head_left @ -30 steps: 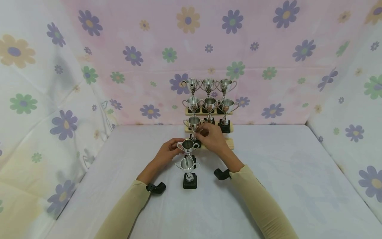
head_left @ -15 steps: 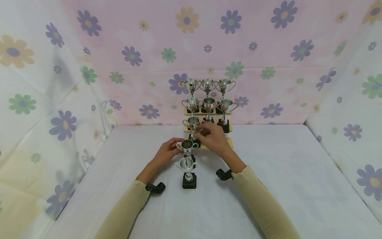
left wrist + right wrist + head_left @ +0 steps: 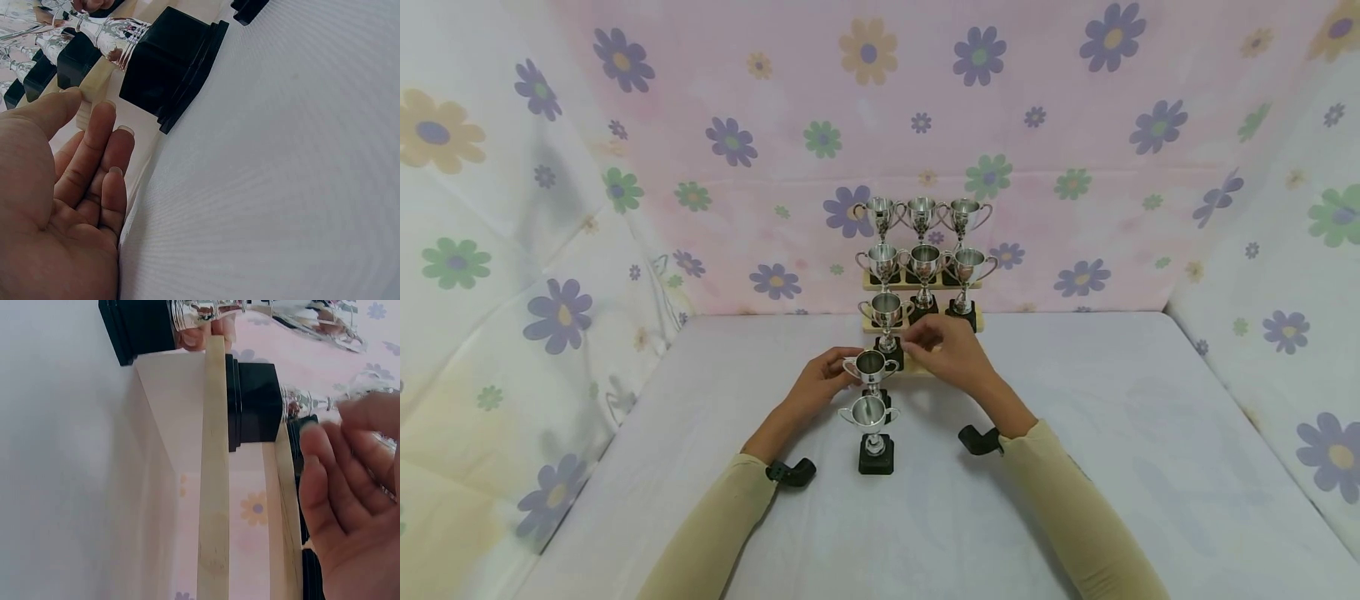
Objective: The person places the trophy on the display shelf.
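While both arms reach forward over the white table (image 3: 1075,467), the left hand (image 3: 820,385) sits beside the cup (image 3: 870,365) on the lowest step of the wooden stand (image 3: 925,364), its fingertips at the cup's left handle. The head view does not settle whether they touch; the left wrist view shows the fingers (image 3: 94,156) straight and loosely spread, holding nothing, with the thumb tip against the stand's pale edge (image 3: 84,106) and the cup's black base (image 3: 169,62) just beyond.

The right hand (image 3: 951,350) hovers just right of the next cup (image 3: 887,310), one step up. Its fingers are relaxed and slightly bent, gripping nothing. In the right wrist view the fingers (image 3: 337,487) are blurred, close to that cup's silver stem (image 3: 306,403) but apart from it, and the stand's step edges (image 3: 214,475) run as pale strips past a black base (image 3: 256,403).

Only the head view shows the whole arrangement: six more cups (image 3: 923,242) in two rows on the upper steps against the flowered backdrop (image 3: 1037,150), and one cup (image 3: 870,414) standing on the table in front of the stand, between the wrists. The lowest step lies largely under the right hand. Wide bare table spreads to left and right of the arms.
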A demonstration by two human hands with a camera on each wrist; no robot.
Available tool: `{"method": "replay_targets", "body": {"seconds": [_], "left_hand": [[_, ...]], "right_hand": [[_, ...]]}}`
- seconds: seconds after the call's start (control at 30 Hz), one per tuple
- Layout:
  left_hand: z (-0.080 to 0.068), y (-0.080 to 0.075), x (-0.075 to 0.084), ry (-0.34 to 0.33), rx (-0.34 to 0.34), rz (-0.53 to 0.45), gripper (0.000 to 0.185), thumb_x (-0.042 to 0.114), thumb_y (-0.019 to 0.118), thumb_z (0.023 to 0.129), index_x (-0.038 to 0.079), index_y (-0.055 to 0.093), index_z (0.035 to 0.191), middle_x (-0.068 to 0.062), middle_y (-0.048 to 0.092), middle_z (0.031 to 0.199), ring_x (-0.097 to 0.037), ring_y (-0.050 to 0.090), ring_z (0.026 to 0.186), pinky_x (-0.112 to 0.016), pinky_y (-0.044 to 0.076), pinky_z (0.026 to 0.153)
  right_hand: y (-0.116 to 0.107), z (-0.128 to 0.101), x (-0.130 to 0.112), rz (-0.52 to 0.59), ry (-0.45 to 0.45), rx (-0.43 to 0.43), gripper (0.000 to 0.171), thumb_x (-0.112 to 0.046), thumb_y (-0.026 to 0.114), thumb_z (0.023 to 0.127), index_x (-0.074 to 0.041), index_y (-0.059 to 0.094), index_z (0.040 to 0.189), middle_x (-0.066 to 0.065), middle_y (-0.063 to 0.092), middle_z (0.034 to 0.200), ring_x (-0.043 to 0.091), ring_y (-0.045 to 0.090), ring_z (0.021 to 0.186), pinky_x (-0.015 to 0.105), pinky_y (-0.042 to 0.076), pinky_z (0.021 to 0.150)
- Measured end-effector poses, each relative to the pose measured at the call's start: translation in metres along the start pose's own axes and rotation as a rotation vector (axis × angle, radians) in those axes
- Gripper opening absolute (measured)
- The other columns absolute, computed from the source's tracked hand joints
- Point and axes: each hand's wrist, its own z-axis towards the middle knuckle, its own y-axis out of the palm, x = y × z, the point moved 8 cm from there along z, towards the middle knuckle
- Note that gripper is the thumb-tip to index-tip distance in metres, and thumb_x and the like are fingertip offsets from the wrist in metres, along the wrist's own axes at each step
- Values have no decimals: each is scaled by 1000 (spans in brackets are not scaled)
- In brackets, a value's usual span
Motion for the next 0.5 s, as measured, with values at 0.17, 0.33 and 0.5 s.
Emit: {"method": "replay_targets", "body": {"seconds": [0.17, 0.33, 0.5], "left_hand": [[0, 0, -1, -16, -1, -10, 44, 11, 67, 104, 9, 59, 147, -12, 78, 118, -16, 73, 99, -30, 55, 91], [-1, 1, 0, -17, -5, -10, 43, 12, 67, 105, 9, 59, 147, -13, 77, 122, -15, 73, 100, -35, 55, 95], [0, 1, 0, -9, -10, -4, 44, 13, 67, 106, 8, 57, 149, -13, 77, 123, -14, 73, 101, -37, 54, 97]], "right_hand": [[4, -2, -2, 19, -35, -114, 11, -4, 80, 94, -5, 78, 105, 2, 77, 94, 15, 71, 83, 33, 59, 76], [13, -4, -2, 32, -51, -251, 17, -4, 81, 92, -8, 79, 108, -1, 78, 97, 13, 72, 87, 33, 60, 81], [22, -5, -1, 60, -39, -338, 22, -6, 84, 90, -10, 80, 111, -1, 77, 99, 13, 73, 88, 33, 61, 83]]}}
